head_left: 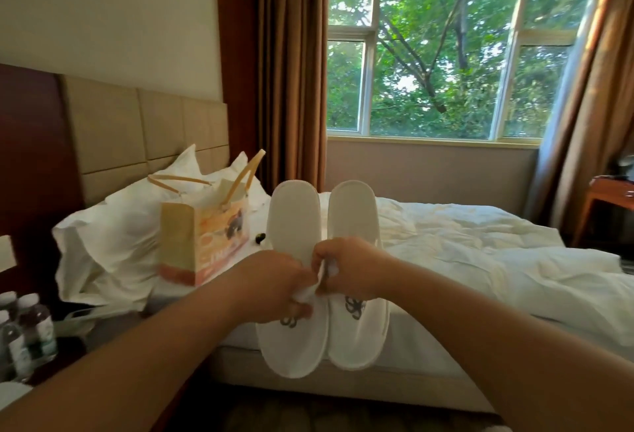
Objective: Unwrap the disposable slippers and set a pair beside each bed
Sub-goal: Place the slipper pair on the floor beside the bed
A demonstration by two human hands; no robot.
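Observation:
I hold a pair of white disposable slippers up in front of me, side by side, toes down, each with a grey logo. My left hand [274, 285] grips the left slipper [293, 219] around its middle. My right hand [350, 268] grips the right slipper [355, 215] the same way. Between my fingers a small white strip [317, 280] joins the two slippers where they meet. The bed [480, 260] with its rumpled white duvet lies behind and below the slippers.
A paper gift bag [206, 243] with tan handles stands on the bed near the white pillows [113, 239]. Water bottles [27, 328] stand on the nightstand at lower left. A wooden table [610, 198] sits at right under the window [446, 47] and curtains.

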